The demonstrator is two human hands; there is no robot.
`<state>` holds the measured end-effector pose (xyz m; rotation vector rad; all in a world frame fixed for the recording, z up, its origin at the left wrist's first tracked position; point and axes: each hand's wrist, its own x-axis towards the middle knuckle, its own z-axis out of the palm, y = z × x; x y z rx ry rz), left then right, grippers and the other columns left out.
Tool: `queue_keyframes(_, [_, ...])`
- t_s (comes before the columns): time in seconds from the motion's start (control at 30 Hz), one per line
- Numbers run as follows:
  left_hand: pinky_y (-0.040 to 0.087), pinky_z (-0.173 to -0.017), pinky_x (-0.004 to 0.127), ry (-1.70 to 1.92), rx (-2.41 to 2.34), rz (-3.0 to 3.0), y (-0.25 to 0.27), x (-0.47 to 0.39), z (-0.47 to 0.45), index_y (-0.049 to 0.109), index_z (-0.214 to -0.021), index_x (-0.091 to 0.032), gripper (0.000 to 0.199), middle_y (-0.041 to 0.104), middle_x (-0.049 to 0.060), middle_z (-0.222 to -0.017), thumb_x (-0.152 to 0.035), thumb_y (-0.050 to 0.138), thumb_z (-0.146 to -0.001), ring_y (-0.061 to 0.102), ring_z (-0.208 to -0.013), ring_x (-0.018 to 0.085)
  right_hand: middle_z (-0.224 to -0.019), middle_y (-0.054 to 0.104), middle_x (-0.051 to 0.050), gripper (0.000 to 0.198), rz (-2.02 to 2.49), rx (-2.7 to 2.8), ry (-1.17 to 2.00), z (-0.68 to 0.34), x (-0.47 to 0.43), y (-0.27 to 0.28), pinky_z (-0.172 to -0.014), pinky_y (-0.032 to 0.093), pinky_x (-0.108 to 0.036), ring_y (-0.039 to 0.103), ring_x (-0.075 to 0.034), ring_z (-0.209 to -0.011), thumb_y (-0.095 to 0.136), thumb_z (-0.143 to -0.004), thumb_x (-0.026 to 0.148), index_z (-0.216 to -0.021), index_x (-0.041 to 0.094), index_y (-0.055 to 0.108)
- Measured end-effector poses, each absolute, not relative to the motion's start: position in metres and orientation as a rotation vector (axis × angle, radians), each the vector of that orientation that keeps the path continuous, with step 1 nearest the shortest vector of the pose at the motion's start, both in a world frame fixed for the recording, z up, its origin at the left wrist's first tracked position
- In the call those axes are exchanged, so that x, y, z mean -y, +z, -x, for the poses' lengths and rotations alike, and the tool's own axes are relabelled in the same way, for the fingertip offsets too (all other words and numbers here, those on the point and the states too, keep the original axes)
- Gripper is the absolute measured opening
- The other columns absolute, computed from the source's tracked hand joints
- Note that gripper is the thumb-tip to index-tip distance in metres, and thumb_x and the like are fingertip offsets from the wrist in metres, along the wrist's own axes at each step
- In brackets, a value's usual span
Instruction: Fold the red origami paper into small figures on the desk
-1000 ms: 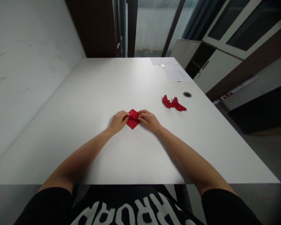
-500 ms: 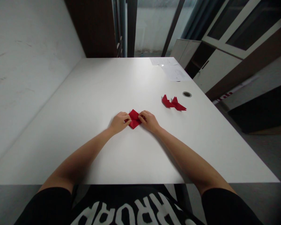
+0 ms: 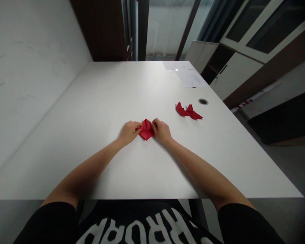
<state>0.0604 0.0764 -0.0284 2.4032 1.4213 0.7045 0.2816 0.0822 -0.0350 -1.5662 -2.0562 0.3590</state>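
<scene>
Well, from where I stand the red folded paper [image 3: 146,129] lies about midway between the tabletop's [image 3: 112,173] left and right edges, set well in from the near edge; it sits flat-looking, a diamond with one point toward the far edge, one toward the near edge, and crease lines meeting around its middle; the left hand [image 3: 129,132] pinches its left corner between thumb and fingers; the right hand [image 3: 162,131] is drawn in narrow with its fingertips at the right side, though I cannot tell whether they grip or merely press, since the fingers hide that corner.

I'd judge the paper very light and thin, stiff along its creases yet soft between them, easy to slide on so smooth a tabletop and easy to crumple or tear; the two side corners seem the places to take hold, with a gentle pinch, pressing no harder than a fold needs.

Toward the tabletop's right edge lie two red folded pieces, a left one [image 3: 181,110] and a right one [image 3: 194,113], touching or nearly so; just beyond them is a round hole [image 3: 203,101] by that edge; white sheets [image 3: 190,78] lie at the far right corner.
</scene>
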Motion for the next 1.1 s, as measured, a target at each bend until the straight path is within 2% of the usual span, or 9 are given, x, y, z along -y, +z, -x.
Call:
queue_keyframes(0.13, [0.047, -0.085, 0.036, 0.689, -1.439, -2.356, -0.028, -0.0767, -0.0625, 0.069, -0.104, -0.023, 0.014, 0.072, 0.003, -0.092, -0.024, 0.06, -0.093, 0.061, -0.087, 0.022, -0.093, 0.068, -0.009, 0.019, 1.611, 2.084, 0.286, -0.2767, -0.0806, -0.0327, -0.072, 0.037, -0.03, 0.057, -0.021, -0.082, 0.04, -0.102, 0.024, -0.099, 0.02, 0.059])
queue_keyframes(0.33, [0.045, -0.084, 0.037, 0.639, -1.516, -2.366, -0.0299, -0.0755, -0.0657, 0.07, -0.1, -0.025, 0.018, 0.075, 0.002, -0.097, -0.027, 0.053, -0.097, 0.063, -0.089, 0.022, -0.095, 0.069, -0.01, 0.016, 1.678, 2.146, 0.252, -0.2751, -0.0827, -0.0334, -0.075, 0.037, -0.031, 0.058, -0.023, -0.087, 0.043, -0.1, 0.02, -0.099, 0.02, 0.06])
queue_keyframes(0.5, [0.046, -0.09, 0.038, 0.581, -1.556, -2.385, -0.0283, -0.0741, -0.0678, 0.07, -0.101, -0.024, 0.02, 0.074, 0.005, -0.104, -0.026, 0.05, -0.099, 0.065, -0.097, 0.023, -0.097, 0.071, -0.009, 0.017, 1.668, 2.136, 0.283, -0.2745, -0.0822, -0.0317, -0.078, 0.039, -0.032, 0.06, -0.022, -0.087, 0.05, -0.101, 0.029, -0.111, 0.02, 0.061])
queue_keyframes(0.63, [0.047, -0.091, 0.037, 0.602, -1.539, -2.379, -0.028, -0.0738, -0.0676, 0.069, -0.106, -0.024, 0.022, 0.074, 0.005, -0.104, -0.026, 0.048, -0.1, 0.065, -0.098, 0.022, -0.094, 0.072, -0.008, 0.024, 1.621, 2.136, 0.289, -0.2738, -0.0798, -0.0294, -0.08, 0.04, -0.032, 0.061, -0.022, -0.088, 0.05, -0.102, 0.039, -0.101, 0.02, 0.064])
queue_keyframes(0.77, [0.048, -0.086, 0.036, 0.687, -1.518, -2.343, -0.0281, -0.0734, -0.0674, 0.067, -0.113, -0.024, 0.021, 0.074, 0.004, -0.1, -0.028, 0.052, -0.099, 0.066, -0.092, 0.022, -0.087, 0.071, -0.006, 0.021, 1.619, 2.093, 0.34, -0.2746, -0.0791, -0.0288, -0.074, 0.038, -0.031, 0.06, -0.021, -0.079, 0.053, -0.1, 0.037, -0.092, 0.021, 0.064])
queue_keyframes(1.1, [0.048, -0.08, 0.034, 0.673, -1.542, -2.319, -0.0272, -0.0731, -0.0674, 0.07, -0.1, -0.023, 0.014, 0.073, 0.003, -0.086, -0.028, 0.058, -0.095, 0.066, -0.081, 0.021, -0.086, 0.071, -0.009, 0.024, 1.705, 2.176, 0.24, -0.2754, -0.0767, -0.0244, -0.073, 0.034, -0.033, 0.058, -0.023, -0.08, 0.053, -0.1, 0.037, -0.084, 0.021, 0.062])
